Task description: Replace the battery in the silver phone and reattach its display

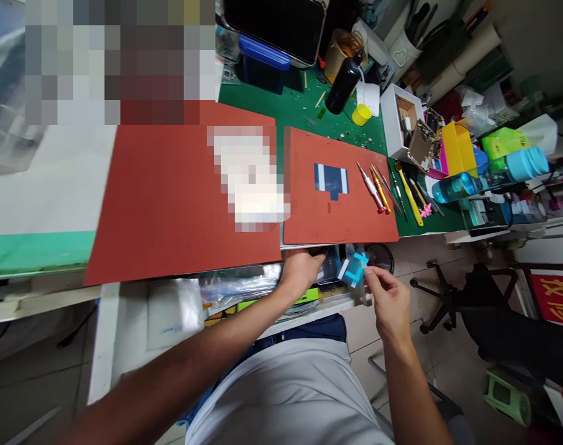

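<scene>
My right hand [391, 303] pinches a small light-blue film piece with white strips [355, 269] between thumb and fingers, over the right end of an open drawer [105, 346]. My left hand [303, 270] reaches into that drawer under the table edge. Its fingertips are mostly hidden, close to something dark, so its grip cannot be made out. Above the hands, a dark-blue film piece with two white strips [331, 179] lies on the smaller red mat [304, 225]. Thin screwdrivers [372, 188] lie on the mat's right side.
A larger red mat [160, 204] covers the table's left part. Right of the mats lie a yellow-handled tool [408, 193] and a blue-capped bottle [489, 176]. A black bottle [345, 83] stands at the back. Plastic bags [244, 284] fill the drawer. An office chair [489, 309] stands right.
</scene>
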The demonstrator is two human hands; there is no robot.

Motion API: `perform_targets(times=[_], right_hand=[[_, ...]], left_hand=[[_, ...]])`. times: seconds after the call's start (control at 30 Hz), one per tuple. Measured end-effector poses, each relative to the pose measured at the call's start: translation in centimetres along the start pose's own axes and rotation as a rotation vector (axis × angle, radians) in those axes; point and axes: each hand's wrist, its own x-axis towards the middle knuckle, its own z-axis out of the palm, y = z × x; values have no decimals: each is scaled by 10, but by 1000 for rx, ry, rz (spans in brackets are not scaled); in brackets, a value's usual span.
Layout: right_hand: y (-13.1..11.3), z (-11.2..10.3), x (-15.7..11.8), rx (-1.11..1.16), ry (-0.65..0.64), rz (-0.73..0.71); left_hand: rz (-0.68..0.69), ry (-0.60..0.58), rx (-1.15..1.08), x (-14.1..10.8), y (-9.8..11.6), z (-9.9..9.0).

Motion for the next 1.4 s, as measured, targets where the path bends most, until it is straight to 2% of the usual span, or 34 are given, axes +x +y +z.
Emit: perform_targets(times=[0.1, 0.33, 0.57, 0.83, 0.97, 1.03, 1.1, 1.2, 1.27, 1.33, 1.4], right_hand=[[-2, -13, -10, 197, -78, 108], [-9, -20, -18, 425, -81, 199], [-11, -17, -17, 476, -74, 242], [-10, -14, -15, 482, -53, 248], [-7, -11, -16, 416, -15, 221], [-4, -9, -17, 313, 27, 161], [0, -3, -19, 144, 95, 13], [4, 14, -17, -235, 209, -363], [6, 31, -12, -525, 242, -567], [8, 49, -3, -723, 243, -639], [8, 66, 7, -797, 234, -637]], left_hand=[[-18, -3, 21, 1, -3, 0], [-35, -17, 125, 1, -1, -1], [-65, -46, 226, 0, 2, -2], [-33, -43, 235, 0, 1, -1], [-44, -37, 245, 0, -2, 0], [-49, -30, 251, 0, -2, 0], [-49, -25, 252, 1, -3, 0], [-44, -28, 247, 1, 0, 1], [-40, -30, 243, 1, 2, 3], [-36, -25, 242, 0, 4, 5], [-42, -16, 245, -1, 5, 7]])
